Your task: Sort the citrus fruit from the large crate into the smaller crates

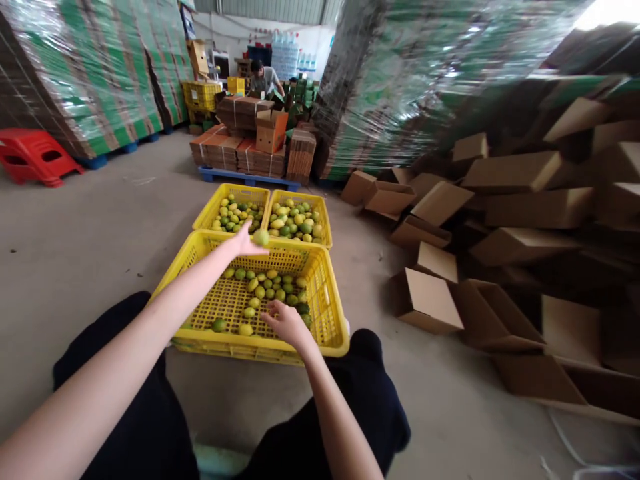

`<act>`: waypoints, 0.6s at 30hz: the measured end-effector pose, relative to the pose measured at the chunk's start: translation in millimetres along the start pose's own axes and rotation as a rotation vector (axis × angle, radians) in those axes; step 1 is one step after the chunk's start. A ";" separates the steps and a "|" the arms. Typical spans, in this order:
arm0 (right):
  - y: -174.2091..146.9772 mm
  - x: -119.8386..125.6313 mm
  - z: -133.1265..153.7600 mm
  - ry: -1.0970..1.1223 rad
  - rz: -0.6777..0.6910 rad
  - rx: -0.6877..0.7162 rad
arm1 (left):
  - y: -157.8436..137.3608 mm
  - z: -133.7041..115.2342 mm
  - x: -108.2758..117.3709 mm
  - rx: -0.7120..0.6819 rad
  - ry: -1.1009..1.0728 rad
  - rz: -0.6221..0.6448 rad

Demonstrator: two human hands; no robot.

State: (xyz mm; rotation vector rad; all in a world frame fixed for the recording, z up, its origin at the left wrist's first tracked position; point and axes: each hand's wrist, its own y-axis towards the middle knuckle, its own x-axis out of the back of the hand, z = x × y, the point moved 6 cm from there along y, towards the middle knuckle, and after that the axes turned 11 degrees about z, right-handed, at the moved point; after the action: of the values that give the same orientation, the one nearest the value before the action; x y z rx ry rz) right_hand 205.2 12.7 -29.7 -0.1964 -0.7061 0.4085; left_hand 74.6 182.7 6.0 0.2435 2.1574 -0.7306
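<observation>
Just beside the wide-spread left fingers [257,251], the yellow-green fruit [261,237] could drop into the large yellow crate [280,351] below them, since no grip encloses it; whether the curled right fingers [271,319] hold anything, I cannot tell.

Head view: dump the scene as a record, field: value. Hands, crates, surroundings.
left hand: at the near crate's far rim, fingers spread, green fruit between thumb and fingers; gripped or released unclear
right hand: over the near crate, fingers partly curled; grip unclear
near crate: yellow, loose fruit, mostly toward its right side
far-left crate: yellow, heaped fruit
far-right crate: yellow, heaped fruit
right side: jumbled cardboard boxes
left side: red stool
background: person behind stacked cardboard
</observation>
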 end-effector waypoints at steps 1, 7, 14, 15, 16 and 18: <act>-0.9 -0.9 2.3 -0.062 0.015 -0.028 | 6.7 -17.6 -16.6 0.000 0.155 -0.068; -8.7 -5.7 9.9 -0.514 0.108 -0.238 | -6.0 -13.8 -6.2 -0.099 1.115 -0.184; -11.1 -19.5 15.9 -0.577 0.214 -0.225 | -60.3 64.5 169.9 0.296 1.291 -0.448; -10.4 -21.4 15.7 -0.579 0.228 -0.228 | -62.4 64.6 184.1 0.330 1.312 -0.448; -9.2 -23.0 15.0 -0.580 0.237 -0.232 | -62.4 63.3 195.3 0.361 1.334 -0.441; -5.3 -25.7 12.3 -0.583 0.244 -0.240 | -56.9 58.9 211.1 0.409 1.384 -0.408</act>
State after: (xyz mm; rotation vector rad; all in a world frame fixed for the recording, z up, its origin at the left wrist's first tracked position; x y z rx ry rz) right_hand 180.9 -2.6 -34.0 -0.4001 -1.3139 0.6243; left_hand -45.3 86.8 -160.4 0.6801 3.3755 -1.5374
